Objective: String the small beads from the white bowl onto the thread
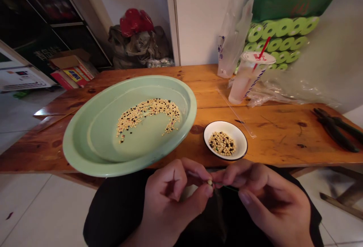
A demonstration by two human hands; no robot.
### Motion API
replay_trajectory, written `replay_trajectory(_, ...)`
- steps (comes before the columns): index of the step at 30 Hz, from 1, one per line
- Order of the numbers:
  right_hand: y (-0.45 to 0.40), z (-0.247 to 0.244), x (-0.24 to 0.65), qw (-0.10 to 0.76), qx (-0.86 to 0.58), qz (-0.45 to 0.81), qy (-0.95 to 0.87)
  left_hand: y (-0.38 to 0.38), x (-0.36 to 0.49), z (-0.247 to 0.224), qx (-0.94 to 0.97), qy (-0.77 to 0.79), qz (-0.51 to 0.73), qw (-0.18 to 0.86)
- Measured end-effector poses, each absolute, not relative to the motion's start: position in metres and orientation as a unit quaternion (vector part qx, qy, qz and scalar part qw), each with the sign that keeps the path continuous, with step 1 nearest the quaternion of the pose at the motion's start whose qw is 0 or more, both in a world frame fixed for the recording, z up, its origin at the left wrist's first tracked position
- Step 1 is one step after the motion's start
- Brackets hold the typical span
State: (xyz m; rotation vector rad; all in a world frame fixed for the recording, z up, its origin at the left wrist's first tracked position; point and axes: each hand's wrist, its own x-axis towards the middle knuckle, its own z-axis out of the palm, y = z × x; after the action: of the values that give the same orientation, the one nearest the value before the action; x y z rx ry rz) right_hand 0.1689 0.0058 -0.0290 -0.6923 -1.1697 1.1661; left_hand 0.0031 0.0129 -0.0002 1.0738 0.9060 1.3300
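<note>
A: The pale bead (209,182) is between your two hands; your left grip (174,196) is closed on it, thumb against finger.
B: Your right grip (276,196) has fingertips close beside it, thumb apart. If it holds something thin, I cannot tell.
A: From the bead, at one o'clock, the bowl (241,141) carries some loose beads (222,143); at ten o'clock, the basin (136,148) has many more, also loose.
B: Your fingers partly hide the bead; its hole, if any, is too small to see.
</note>
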Motion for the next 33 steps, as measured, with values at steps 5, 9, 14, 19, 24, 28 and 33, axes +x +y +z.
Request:
replay_trajectory(5, 0.004, -0.03, 0.169, 0.629, -0.293, 0.518, -0.5, 0.012, 0.002, 0.001, 0.471, 0.39, 0.571, 0.548)
replay_trajectory(9, 0.005, -0.03, 0.169, 0.623, -0.305, 0.513, -0.507, 0.012, 0.002, 0.0, 0.495, 0.411, 0.568, 0.514)
replay_trajectory(14, 0.006, -0.03, 0.17, 0.611, -0.321, 0.5, -0.523, 0.012, 0.003, 0.001, 0.527, 0.423, 0.563, 0.476)
replay_trajectory(19, 0.007, -0.027, 0.171, 0.603, -0.326, 0.493, -0.535, 0.012, 0.001, 0.0, 0.549, 0.428, 0.561, 0.448)
replay_trajectory(24, 0.011, -0.019, 0.172, 0.582, -0.335, 0.474, -0.569, 0.011, -0.001, -0.003, 0.6, 0.425, 0.546, 0.402)
replay_trajectory(28, 0.013, -0.016, 0.171, 0.578, -0.331, 0.476, -0.575, 0.01, -0.002, -0.002, 0.622, 0.422, 0.533, 0.389)
replay_trajectory(33, 0.016, -0.013, 0.171, 0.564, -0.347, 0.466, -0.587, 0.012, -0.002, -0.003, 0.596, 0.429, 0.515, 0.442)
